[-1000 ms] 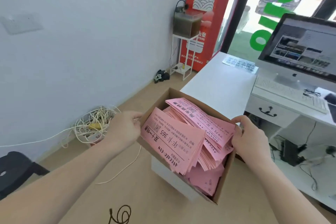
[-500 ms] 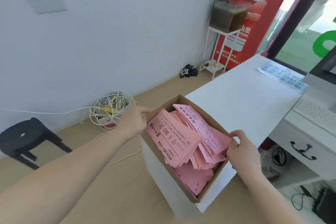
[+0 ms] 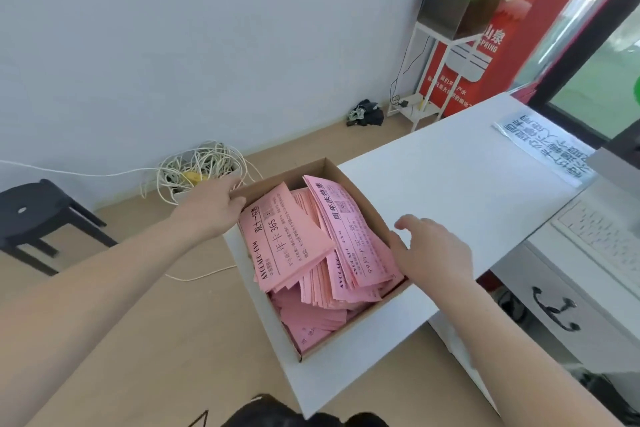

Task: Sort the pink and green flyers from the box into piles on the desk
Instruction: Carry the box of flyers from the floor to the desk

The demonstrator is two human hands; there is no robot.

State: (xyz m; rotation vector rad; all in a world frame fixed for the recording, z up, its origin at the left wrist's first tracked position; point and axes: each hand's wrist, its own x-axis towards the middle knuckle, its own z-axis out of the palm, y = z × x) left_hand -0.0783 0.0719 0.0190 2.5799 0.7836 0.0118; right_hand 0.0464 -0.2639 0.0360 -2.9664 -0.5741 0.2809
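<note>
— Where's the box (image 3: 282, 340)?
— Centre of the frame, at the left edge of the white worktop (image 3: 450, 184). Its long axis runs top to bottom, leaning toward the lower right.
— The flyers?
— Pink flyers (image 3: 287, 246) are heaped inside, with the top ones lying lengthwise along the box.
— Hands?
— The left hand (image 3: 211, 208) has its grip closed over the upper-left rim. The right hand (image 3: 433, 250) has a slack grip, fingers spread at the right wall.
</note>
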